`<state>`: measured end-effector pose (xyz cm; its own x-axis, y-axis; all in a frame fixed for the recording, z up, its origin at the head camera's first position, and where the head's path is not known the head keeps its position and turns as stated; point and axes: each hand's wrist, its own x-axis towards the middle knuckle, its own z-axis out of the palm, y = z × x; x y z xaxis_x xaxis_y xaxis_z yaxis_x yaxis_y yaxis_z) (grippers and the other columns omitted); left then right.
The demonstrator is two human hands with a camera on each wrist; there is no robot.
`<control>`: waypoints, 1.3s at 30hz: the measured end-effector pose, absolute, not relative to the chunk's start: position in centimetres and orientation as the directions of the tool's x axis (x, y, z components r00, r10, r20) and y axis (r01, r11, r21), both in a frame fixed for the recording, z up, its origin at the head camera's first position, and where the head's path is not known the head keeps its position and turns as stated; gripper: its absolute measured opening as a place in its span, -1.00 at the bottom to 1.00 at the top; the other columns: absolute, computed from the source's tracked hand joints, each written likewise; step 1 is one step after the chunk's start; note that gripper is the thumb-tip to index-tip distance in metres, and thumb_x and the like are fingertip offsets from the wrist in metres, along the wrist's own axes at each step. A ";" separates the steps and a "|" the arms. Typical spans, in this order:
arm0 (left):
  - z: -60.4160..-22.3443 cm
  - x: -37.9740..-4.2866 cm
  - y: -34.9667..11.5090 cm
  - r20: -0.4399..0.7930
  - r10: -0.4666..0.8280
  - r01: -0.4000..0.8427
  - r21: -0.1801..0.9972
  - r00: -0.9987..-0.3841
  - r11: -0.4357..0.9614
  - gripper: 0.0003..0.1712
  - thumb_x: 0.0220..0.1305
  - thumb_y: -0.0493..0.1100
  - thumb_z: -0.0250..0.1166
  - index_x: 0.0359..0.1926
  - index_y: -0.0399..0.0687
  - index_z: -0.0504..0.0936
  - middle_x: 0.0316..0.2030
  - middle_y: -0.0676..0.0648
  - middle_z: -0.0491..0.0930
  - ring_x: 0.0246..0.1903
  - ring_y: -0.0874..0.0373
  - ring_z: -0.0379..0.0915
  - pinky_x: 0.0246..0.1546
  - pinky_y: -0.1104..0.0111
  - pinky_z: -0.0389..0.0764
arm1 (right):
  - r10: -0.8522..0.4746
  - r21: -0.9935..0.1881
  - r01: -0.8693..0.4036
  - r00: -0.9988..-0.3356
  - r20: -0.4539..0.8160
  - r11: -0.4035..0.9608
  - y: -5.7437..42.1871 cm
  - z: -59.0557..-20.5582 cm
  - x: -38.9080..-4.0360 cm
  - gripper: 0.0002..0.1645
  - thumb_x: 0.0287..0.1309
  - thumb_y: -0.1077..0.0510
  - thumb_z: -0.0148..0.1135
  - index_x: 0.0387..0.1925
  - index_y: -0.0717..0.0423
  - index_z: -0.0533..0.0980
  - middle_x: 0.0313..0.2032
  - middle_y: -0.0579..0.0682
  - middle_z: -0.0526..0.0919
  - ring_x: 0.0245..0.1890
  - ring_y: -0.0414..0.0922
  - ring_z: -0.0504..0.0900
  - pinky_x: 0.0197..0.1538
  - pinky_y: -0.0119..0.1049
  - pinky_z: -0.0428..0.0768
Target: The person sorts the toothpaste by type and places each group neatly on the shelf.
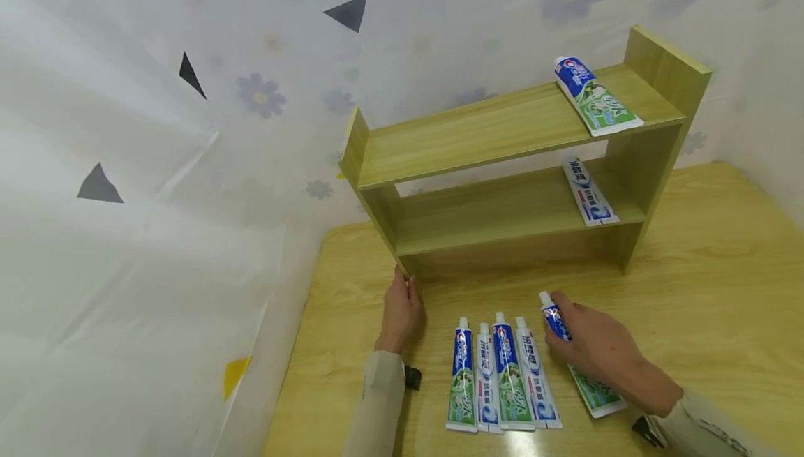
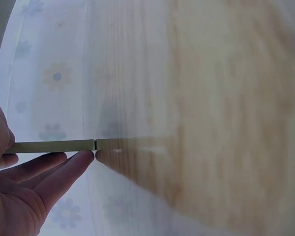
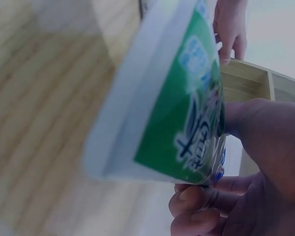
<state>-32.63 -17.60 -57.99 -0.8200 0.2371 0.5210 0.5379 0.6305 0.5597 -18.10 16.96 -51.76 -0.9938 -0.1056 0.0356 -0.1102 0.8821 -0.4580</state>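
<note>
My right hand (image 1: pixel 603 345) grips a blue-and-green toothpaste tube (image 1: pixel 595 395) by its middle, its white cap pointing away towards the shelf. In the right wrist view the tube's green crimped end (image 3: pixel 172 113) stands large between thumb and fingers. At the lower left corner of a two-tier wooden shelf (image 1: pixel 465 155), my left hand (image 1: pixel 400 310) holds the side panel (image 2: pixel 54 146) between thumb and fingers. Between the hands several toothpaste tubes lie in a row, blue-green ones (image 1: pixel 462 380) alternating with white-blue ones (image 1: pixel 486 380).
On the upper tier, at the right, lies a blue-green tube (image 1: pixel 593 96). Below it a white-blue tube (image 1: pixel 589 192) lies on the lower tier. The shelf stands on a wooden table (image 1: pixel 710 289), before a wall (image 1: pixel 402 45) covered in flower-patterned sheeting.
</note>
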 end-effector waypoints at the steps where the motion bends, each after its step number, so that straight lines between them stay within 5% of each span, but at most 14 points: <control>1: -58.1 -32.8 -17.6 0.521 0.242 0.540 0.554 -0.818 0.633 -0.57 0.83 -0.02 -0.14 0.31 -0.26 0.42 -0.36 -0.17 0.57 -0.48 0.14 0.49 -0.52 0.07 0.51 | -0.100 -0.455 -0.106 -0.994 0.039 0.884 17.0 -51.6 -18.1 -0.22 0.39 -0.02 0.40 0.43 0.33 0.37 -0.16 0.24 0.79 -0.39 -0.10 0.66 -0.43 -0.11 0.65; 6: -60.3 -34.3 -18.0 0.500 0.222 0.513 0.579 -0.837 0.634 -0.55 0.82 -0.01 -0.11 0.43 -0.17 0.38 -0.22 -0.20 0.67 -0.37 0.15 0.58 -0.39 0.16 0.61 | -0.105 -0.440 -0.122 -0.992 0.063 0.890 17.1 -50.6 -18.2 -0.21 0.41 -0.05 0.39 0.45 0.33 0.39 -0.09 0.31 0.79 -0.38 -0.09 0.66 -0.43 -0.10 0.66; 14: -61.7 -34.9 -18.2 0.478 0.227 0.495 0.564 -0.848 0.661 -0.63 0.82 -0.04 -0.09 0.36 -0.13 0.41 -0.41 -0.04 0.51 -0.56 0.21 0.37 -0.52 0.29 0.47 | -0.106 -0.427 -0.132 -0.991 0.084 0.894 17.1 -48.5 -18.7 -0.19 0.46 -0.08 0.35 0.50 0.31 0.37 -0.09 0.32 0.78 -0.45 -0.12 0.58 -0.51 -0.20 0.56; 21: -63.7 -36.3 -18.7 0.486 0.217 0.486 0.541 -0.847 0.687 -0.64 0.81 0.01 -0.08 0.31 -0.08 0.43 -0.43 0.03 0.46 -0.59 0.31 0.30 -0.57 0.40 0.41 | -0.123 -0.412 -0.169 -0.983 0.138 0.895 17.2 -46.3 -18.9 -0.21 0.49 -0.06 0.34 0.50 0.28 0.33 -0.38 0.05 0.68 -0.60 -0.20 0.46 -0.63 -0.29 0.37; 30: -57.2 -32.2 -17.2 0.520 0.237 0.538 0.565 -0.821 0.625 -0.64 0.81 -0.10 -0.09 0.20 -0.34 0.44 -0.47 -0.13 0.46 -0.61 0.17 0.28 -0.62 0.19 0.39 | -0.156 -0.329 -0.241 -0.952 0.265 0.913 17.8 -42.8 -19.6 -0.18 0.42 -0.04 0.41 0.49 0.29 0.33 -0.24 0.17 0.75 -0.48 -0.12 0.58 -0.51 -0.22 0.57; 39: -63.4 -36.3 -18.9 0.483 0.231 0.497 0.550 -0.845 0.671 -0.66 0.81 0.03 -0.09 0.30 -0.04 0.43 -0.41 0.07 0.48 -0.55 0.32 0.34 -0.52 0.39 0.46 | -0.150 -0.282 -0.274 -0.908 0.392 0.920 17.9 -40.1 -20.1 -0.25 0.40 0.01 0.40 0.45 0.24 0.36 -0.34 0.15 0.71 -0.50 -0.09 0.56 -0.59 -0.28 0.45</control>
<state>-36.30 -18.88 -63.37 -0.8448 0.2307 0.4827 0.4975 0.6708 0.5501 -20.10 17.94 -40.07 -0.9078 -0.1503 0.3917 -0.2739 0.9195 -0.2819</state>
